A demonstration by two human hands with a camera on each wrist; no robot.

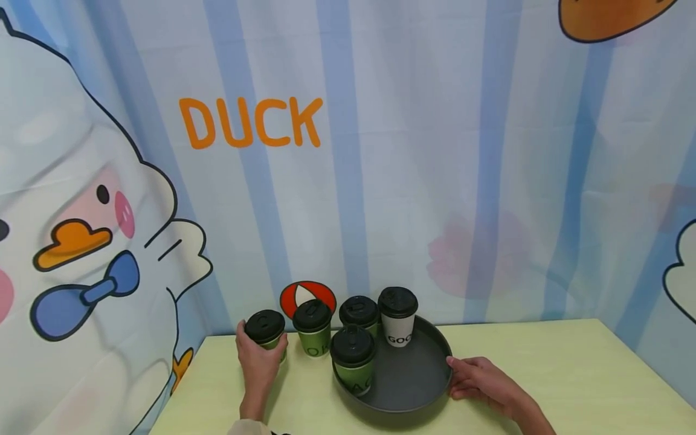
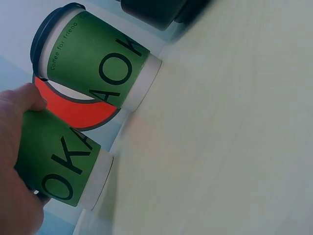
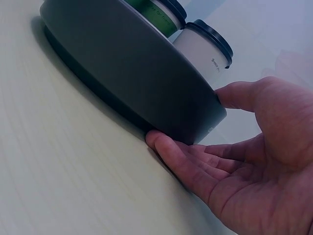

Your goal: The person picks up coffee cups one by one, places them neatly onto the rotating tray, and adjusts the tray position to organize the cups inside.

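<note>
My left hand (image 1: 258, 362) grips a green paper coffee cup (image 2: 61, 164) with a black lid, left of the tray. Whether its base touches the table cannot be told. Just right of it, a second green coffee cup (image 1: 313, 331) stands upright on the table. My right hand (image 1: 484, 385) holds the right edge of a round dark grey tray (image 1: 415, 377), thumb at the rim and fingers low against the side. Upright in the tray's left and back part are a front green cup (image 1: 353, 368), a rear green cup (image 1: 360, 313) and a white cup (image 1: 399, 329), all black-lidded.
The pale yellow table (image 1: 549, 362) carries everything. Right behind its back edge hangs a light blue curtain (image 1: 402, 181) printed with a duck and orange lettering. Table surface extends to the right of the tray.
</note>
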